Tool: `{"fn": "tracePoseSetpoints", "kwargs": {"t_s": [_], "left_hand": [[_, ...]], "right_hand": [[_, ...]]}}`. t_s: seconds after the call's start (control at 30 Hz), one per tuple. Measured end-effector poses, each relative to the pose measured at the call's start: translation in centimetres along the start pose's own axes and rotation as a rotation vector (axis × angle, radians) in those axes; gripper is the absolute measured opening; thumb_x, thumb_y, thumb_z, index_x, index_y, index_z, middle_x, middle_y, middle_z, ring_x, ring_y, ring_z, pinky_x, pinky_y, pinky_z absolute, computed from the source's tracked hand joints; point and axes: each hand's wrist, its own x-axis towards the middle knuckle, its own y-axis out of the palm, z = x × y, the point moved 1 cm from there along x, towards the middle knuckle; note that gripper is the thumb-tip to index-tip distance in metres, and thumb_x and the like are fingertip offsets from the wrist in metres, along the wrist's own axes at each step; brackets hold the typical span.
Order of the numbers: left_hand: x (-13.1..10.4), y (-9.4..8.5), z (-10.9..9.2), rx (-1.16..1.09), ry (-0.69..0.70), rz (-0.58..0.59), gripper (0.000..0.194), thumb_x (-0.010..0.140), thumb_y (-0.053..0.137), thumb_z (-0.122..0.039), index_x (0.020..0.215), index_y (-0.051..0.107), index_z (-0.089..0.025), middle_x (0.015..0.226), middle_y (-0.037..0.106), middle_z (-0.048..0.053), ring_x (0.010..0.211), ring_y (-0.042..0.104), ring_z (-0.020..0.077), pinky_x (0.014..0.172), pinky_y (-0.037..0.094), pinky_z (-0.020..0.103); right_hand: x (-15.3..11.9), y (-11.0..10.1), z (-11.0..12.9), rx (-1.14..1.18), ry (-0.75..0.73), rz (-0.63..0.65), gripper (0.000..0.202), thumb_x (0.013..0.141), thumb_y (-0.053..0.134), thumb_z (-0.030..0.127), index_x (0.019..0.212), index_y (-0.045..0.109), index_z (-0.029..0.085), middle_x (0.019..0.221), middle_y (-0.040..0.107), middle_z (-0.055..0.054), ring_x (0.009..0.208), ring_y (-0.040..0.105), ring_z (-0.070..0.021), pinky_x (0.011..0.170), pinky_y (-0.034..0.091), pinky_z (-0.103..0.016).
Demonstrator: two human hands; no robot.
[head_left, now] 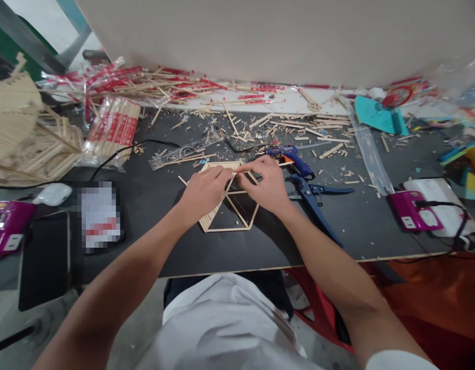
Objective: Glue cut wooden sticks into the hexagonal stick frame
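Note:
A six-sided frame of pale wooden sticks (227, 229) lies flat on the dark table, with spokes meeting near its middle. Its upper and left sections are filled with rows of sticks. My left hand (208, 189) rests over the frame's upper left, its fingers closed together at the top edge. My right hand (266, 184) pinches with thumb and index finger at the top edge, close to the left fingertips. A thin chopstick (286, 163) juts out to the right from behind my right hand. What exactly lies between the fingertips is mostly hidden.
A blue glue gun (299, 163) and blue-handled cutters (314, 203) lie right of the frame. Wrapped chopsticks (113, 126), a stick-built model (17, 133) and a phone (44, 254) are left. Stick scraps litter the back. A purple power adapter (412, 210) sits right.

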Motion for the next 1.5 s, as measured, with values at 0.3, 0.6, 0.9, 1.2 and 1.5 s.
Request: {"fn": "tracePoseSetpoints", "kwargs": {"t_s": [0.3,0.6,0.9,1.2,1.5], "left_hand": [[-0.1,-0.3,0.1,-0.042,-0.003,-0.168,0.032,0.108,0.037,-0.018,0.101,0.069,-0.017,0.092,0.076,0.008,0.084,0.071,0.017,0.068,0.047,0.025],[0.1,-0.6,-0.1,-0.039,-0.036,-0.139,0.039,0.111,0.032,-0.026,0.102,0.069,-0.018,0.086,0.074,0.008,0.081,0.07,0.0169,0.065,0.045,0.026],[0.1,-0.7,-0.3,-0.003,-0.008,-0.154,0.041,0.112,0.031,-0.025,0.093,0.067,-0.018,0.077,0.067,0.007,0.074,0.066,0.0176,0.062,0.04,0.029],[0.0,-0.4,-0.3,0.025,-0.003,-0.168,0.039,0.112,0.031,-0.026,0.098,0.067,-0.018,0.076,0.068,0.006,0.073,0.065,0.0163,0.06,0.039,0.028],[0.2,-0.1,-1.3,0.042,0.108,-0.313,0.036,0.112,0.037,-0.022,0.091,0.065,-0.016,0.067,0.063,0.002,0.063,0.061,0.0132,0.059,0.039,0.026]], "right_hand": [[-0.7,-0.9,0.9,-0.121,-0.102,-0.117,0.019,0.096,0.057,0.036,0.096,0.073,0.027,0.093,0.079,-0.003,0.099,0.063,-0.0266,0.096,0.037,-0.046],[-0.8,-1.0,1.2,-0.13,-0.073,-0.111,0.024,0.1,0.052,0.041,0.095,0.072,0.029,0.088,0.076,-0.003,0.1,0.062,-0.0267,0.099,0.035,-0.048],[-0.8,-0.5,1.2,-0.111,-0.049,-0.124,0.02,0.097,0.058,0.038,0.092,0.074,0.028,0.083,0.075,-0.002,0.093,0.063,-0.025,0.096,0.038,-0.044],[-0.6,-0.5,1.2,-0.048,-0.015,-0.116,0.015,0.092,0.064,0.034,0.09,0.078,0.029,0.081,0.075,0.001,0.091,0.062,-0.0238,0.095,0.038,-0.044],[-0.4,0.1,0.2,-0.073,-0.053,-0.017,0.016,0.095,0.064,0.031,0.094,0.08,0.029,0.079,0.071,0.0,0.09,0.059,-0.0221,0.094,0.035,-0.042]]}}
